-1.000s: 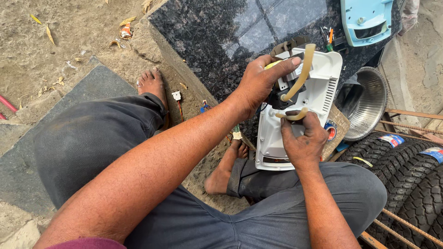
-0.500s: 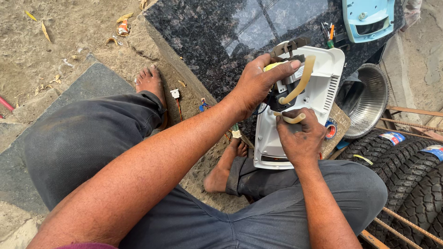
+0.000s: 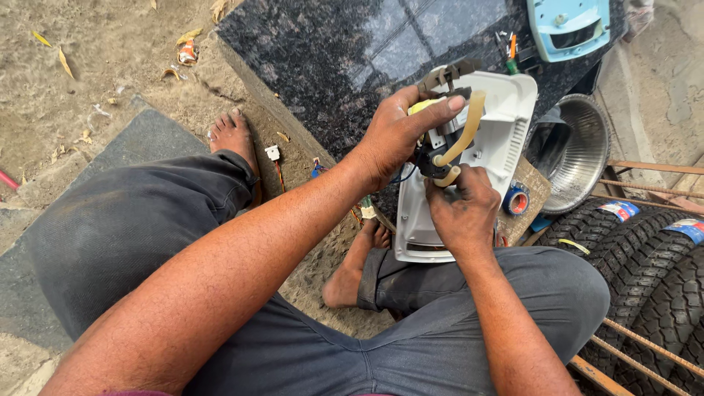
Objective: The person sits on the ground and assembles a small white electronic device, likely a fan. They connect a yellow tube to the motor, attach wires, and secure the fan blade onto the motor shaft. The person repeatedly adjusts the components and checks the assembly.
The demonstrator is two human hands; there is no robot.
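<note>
A white plastic appliance housing rests tilted on my right knee, its open side facing me. My left hand wraps over the parts inside it, covering a yellow piece and dark fittings, with a brown bracket sticking out above the fingers. My right hand grips the housing's lower middle and pinches the end of a tan flexible tube that curves up out of the housing. Wires under my left palm are mostly hidden.
A dark polished stone slab lies ahead, with a light blue casing and small tools at its far edge. A steel bowl, a roll of blue tape and stacked tyres are to the right. Sandy ground lies left.
The view has shifted slightly. My left fingers have closed a little further over the parts inside the housing; my right hand keeps its hold on the tube.
</note>
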